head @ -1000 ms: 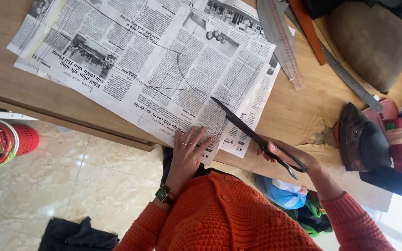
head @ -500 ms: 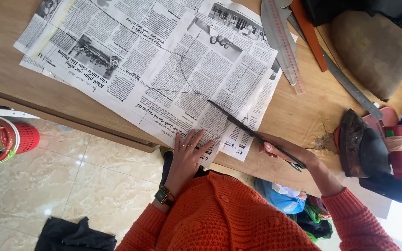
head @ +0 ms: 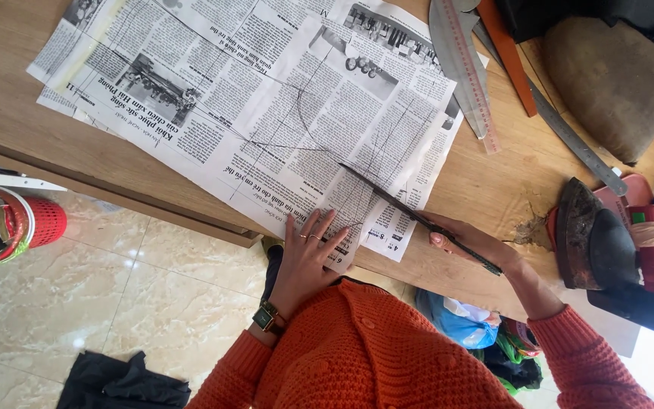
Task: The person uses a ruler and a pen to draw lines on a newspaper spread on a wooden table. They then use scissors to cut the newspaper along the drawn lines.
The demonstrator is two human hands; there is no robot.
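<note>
Your left hand [head: 308,254] lies flat, fingers spread, pressing the newspaper [head: 266,113] at the worktop [head: 509,174] edge, six o'clock. Your right hand [head: 471,238], at four o'clock, grips the scissors [head: 410,214], blades together, pointing toward ten o'clock across the sheet.

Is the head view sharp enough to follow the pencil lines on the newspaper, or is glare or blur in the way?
Head view: even daylight, no glare on the newspaper; drawn lines and the scissors read crisp. Left hand and right hand are sharp, with only soft shadows. The floor tiles show mild sheen; the bottom right corner is washed out. Wide-lens bending shows along the table edge.
</note>
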